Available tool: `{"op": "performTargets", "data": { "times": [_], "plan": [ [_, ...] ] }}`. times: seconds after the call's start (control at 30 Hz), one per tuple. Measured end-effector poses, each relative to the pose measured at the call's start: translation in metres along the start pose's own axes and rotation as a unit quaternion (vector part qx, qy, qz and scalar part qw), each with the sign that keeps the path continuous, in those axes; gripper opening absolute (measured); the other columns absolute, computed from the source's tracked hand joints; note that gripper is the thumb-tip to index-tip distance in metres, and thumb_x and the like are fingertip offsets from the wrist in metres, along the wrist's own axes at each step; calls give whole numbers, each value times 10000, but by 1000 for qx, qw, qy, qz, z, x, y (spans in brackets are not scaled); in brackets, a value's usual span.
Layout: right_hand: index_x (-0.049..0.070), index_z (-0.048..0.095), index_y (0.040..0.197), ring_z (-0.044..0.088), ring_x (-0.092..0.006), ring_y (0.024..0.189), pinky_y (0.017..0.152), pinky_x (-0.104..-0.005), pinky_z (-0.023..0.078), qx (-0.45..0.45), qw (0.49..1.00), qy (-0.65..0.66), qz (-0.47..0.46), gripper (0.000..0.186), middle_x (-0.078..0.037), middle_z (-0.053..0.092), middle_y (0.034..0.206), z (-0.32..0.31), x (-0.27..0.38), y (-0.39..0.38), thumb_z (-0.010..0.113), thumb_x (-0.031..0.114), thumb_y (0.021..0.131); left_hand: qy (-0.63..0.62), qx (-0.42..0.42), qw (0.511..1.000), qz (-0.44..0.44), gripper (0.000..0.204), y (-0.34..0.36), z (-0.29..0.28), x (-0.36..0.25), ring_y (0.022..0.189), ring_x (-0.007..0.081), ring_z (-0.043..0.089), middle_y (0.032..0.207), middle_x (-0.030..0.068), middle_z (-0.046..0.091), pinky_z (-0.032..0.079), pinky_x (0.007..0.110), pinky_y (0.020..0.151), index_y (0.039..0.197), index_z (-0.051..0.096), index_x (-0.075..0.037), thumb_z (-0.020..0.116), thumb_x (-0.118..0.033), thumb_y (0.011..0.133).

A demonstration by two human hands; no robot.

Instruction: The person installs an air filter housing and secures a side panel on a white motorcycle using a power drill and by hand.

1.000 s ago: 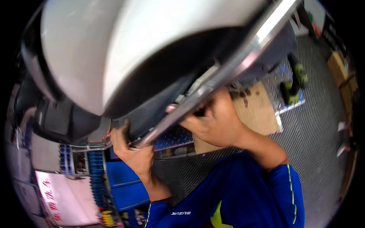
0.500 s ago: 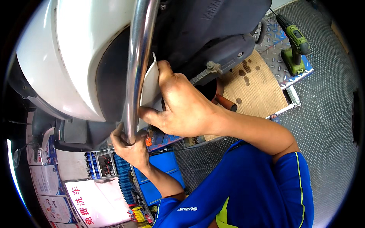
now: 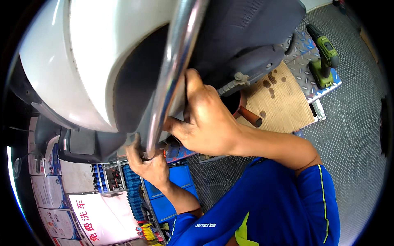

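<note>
A shiny metal tube (image 3: 173,65) slants down in front of the scooter's white side panel (image 3: 92,61). At its lower end my left hand (image 3: 152,169) is closed, with thumb and fingers on either side of the tube. Higher up, my right hand (image 3: 209,119) grips a pale flat piece (image 3: 177,100) that lies along the tube's right side. Most of that piece is hidden behind the tube and my fingers. Dark plastic covers (image 3: 242,37) of the scooter lie just beyond my right hand.
A round pan with a brown handle (image 3: 251,117) sits on stained cardboard (image 3: 283,100) under the scooter. Behind it, a green cordless drill (image 3: 324,57) stands on a tread-plate platform (image 3: 301,49). Blue bins (image 3: 174,180) and a tool rack (image 3: 133,188) are at the lower left.
The tube has shifted right, most at its upper end, and both hands have moved right with it. Less of the pale piece shows. The whole view has shifted slightly.
</note>
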State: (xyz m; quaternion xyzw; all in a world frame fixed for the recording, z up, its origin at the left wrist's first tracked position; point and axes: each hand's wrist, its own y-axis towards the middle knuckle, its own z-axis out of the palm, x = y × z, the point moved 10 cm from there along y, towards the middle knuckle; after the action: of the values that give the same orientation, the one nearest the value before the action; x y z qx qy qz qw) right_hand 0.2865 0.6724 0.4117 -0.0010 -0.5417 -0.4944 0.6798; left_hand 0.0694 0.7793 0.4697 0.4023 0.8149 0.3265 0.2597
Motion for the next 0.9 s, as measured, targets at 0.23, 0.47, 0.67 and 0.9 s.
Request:
{"op": "performTargets", "data": {
  "times": [0.23,0.47,0.67,0.9],
  "plan": [
    [-164,411,1102,752,-496,815,717,-483,604,28,999,14,26,510,-353,669,817,5,-4,0,803,21,832,38,-12,996,84,656,2,-2,-15,837,335,603,931,175,593,503,419,792,1318,742,10,882,-218,719],
    [-151,388,1128,737,-533,850,753,-522,600,80,996,-35,22,528,-374,668,846,7,-2,5,799,14,840,38,-5,999,32,564,0,-1,-8,901,352,668,1002,219,664,540,429,830,1258,748,65,858,-121,738],
    [-126,379,1151,741,-536,896,768,-523,603,84,996,-18,24,530,-372,690,895,4,-3,6,802,37,876,-1,-36,999,3,587,-4,-1,-9,921,301,653,985,151,680,519,411,914,1233,748,66,879,-47,672],
    [-107,383,1170,752,-516,935,783,-505,604,68,997,24,26,529,-372,702,961,4,-16,0,806,84,917,8,-26,999,-37,605,-5,-2,-3,1039,367,683,1056,194,691,499,505,1083,1240,751,66,943,-92,688]
  ]
}}
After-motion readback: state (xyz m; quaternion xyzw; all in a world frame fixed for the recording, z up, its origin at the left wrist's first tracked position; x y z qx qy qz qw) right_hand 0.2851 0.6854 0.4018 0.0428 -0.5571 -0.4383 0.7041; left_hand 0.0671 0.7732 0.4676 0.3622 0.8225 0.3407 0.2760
